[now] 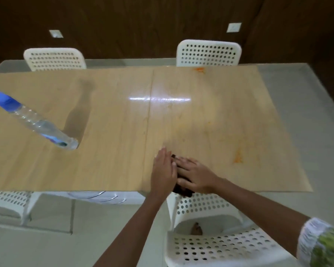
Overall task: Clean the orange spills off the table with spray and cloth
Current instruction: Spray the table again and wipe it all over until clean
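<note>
A dark brown cloth [183,190] lies at the near edge of the light wooden table [114,122], mostly covered by my hands. My left hand [163,170] lies flat beside and partly on it, fingers straight. My right hand [196,176] presses flat on top of the cloth. An orange spill [238,156] marks the table to the right of my hands. A second orange spill [200,69] sits at the far edge. Faint orange smears [208,123] spread between them. The clear spray bottle [35,120] with a blue head stands on the table's left side.
White perforated chairs stand around the table: two at the far side [55,58] [208,53], one right below my hands [210,237], another at the near left [8,201]. A dark wooden wall is behind. The floor is pale grey.
</note>
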